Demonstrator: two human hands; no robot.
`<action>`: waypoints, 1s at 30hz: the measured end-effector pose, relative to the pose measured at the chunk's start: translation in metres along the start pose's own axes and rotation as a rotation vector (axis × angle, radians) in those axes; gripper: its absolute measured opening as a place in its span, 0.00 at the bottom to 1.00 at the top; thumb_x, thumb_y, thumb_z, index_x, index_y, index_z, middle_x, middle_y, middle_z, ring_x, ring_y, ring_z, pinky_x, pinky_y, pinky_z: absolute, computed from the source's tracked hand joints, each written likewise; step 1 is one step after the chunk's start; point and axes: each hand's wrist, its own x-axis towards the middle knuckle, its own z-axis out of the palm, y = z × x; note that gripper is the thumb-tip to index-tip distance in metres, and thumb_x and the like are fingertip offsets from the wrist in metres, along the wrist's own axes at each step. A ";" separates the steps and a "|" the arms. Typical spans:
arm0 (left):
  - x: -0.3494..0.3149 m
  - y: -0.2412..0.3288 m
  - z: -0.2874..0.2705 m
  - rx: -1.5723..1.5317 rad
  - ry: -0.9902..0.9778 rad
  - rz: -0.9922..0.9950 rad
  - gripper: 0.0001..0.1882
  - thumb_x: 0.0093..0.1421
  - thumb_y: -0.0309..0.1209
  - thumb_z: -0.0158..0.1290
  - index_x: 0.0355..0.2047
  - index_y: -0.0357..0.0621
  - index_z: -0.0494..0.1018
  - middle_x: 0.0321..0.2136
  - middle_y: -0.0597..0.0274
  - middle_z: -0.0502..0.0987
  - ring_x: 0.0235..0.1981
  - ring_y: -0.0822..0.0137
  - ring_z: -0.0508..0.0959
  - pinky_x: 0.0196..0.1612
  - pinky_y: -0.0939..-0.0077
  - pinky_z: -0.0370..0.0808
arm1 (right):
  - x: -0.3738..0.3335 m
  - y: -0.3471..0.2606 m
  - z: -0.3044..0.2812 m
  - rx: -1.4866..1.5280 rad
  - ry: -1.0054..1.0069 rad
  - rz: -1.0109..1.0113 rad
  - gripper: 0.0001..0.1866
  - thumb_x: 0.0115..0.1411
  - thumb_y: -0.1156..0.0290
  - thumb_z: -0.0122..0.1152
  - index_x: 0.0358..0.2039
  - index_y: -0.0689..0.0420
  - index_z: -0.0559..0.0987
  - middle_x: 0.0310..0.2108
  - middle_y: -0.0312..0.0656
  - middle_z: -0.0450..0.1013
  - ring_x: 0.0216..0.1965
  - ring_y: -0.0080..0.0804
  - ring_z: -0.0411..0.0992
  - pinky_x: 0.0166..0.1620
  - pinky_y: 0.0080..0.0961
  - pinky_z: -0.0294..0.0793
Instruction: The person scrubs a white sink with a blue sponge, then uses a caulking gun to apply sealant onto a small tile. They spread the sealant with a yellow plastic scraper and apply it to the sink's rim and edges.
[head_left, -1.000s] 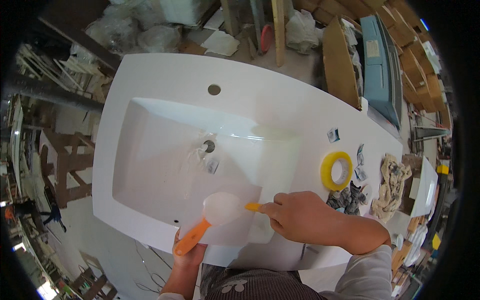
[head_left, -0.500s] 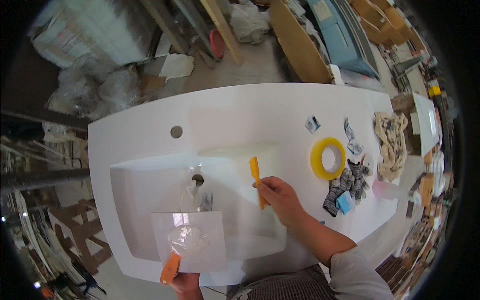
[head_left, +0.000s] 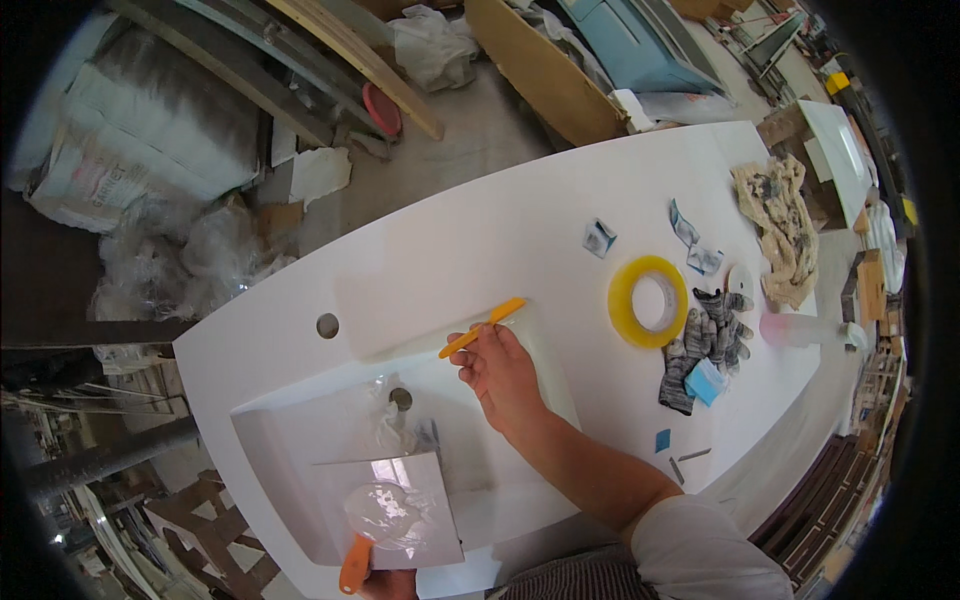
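My right hand (head_left: 502, 372) grips a slim yellow-orange tool (head_left: 465, 341) between thumb and fingers over the far edge of the white basin (head_left: 285, 450). At the basin's near side my left hand (head_left: 390, 585) holds a white square board (head_left: 440, 510) from below, its fingers mostly hidden. Shiny whitish paste (head_left: 385, 512) is heaped on the board. A putty knife with an orange handle (head_left: 355, 563) rests there, its blade end in the paste and its handle past the board's edge beside my left hand. Crumpled clear plastic (head_left: 390, 428) lies in the basin near the drain hole (head_left: 400, 399).
On the white countertop (head_left: 420, 250) to the right are a yellow tape roll (head_left: 622, 303), grey gloves (head_left: 680, 375), a blue pad (head_left: 706, 381), torn packets (head_left: 599, 238), a rag (head_left: 775, 230), small blades (head_left: 690, 456) and a pinkish bottle (head_left: 800, 330). Plastic-wrapped bags (head_left: 160, 130) stand beyond the far left.
My right hand has moved left and away from me, and its tool has turned from upright to slanting. The view has swung, tilting the countertop; the board stays in my left hand.
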 end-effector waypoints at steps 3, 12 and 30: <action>0.002 -0.001 -0.008 0.184 -0.015 0.072 0.33 0.59 0.43 0.50 0.60 0.37 0.58 0.61 0.50 0.61 0.62 0.53 0.59 0.66 0.46 0.51 | 0.004 -0.002 0.001 0.020 0.028 -0.010 0.10 0.70 0.62 0.41 0.41 0.55 0.67 0.40 0.40 0.73 0.34 0.22 0.69 0.36 0.21 0.68; -0.007 0.008 0.000 0.351 0.023 -0.051 0.23 0.59 0.31 0.47 0.53 0.31 0.65 0.41 0.59 0.76 0.58 0.57 0.64 0.68 0.51 0.47 | 0.017 0.011 0.000 0.039 -0.024 0.012 0.11 0.70 0.62 0.42 0.40 0.56 0.69 0.35 0.38 0.74 0.30 0.22 0.70 0.33 0.20 0.69; -0.006 0.007 -0.011 0.006 -0.386 -0.181 0.31 0.56 0.33 0.52 0.57 0.27 0.60 0.52 0.51 0.72 0.59 0.58 0.63 0.68 0.51 0.46 | 0.020 0.012 -0.007 -0.037 0.007 -0.003 0.14 0.72 0.60 0.36 0.39 0.55 0.69 0.34 0.39 0.73 0.30 0.22 0.71 0.33 0.20 0.68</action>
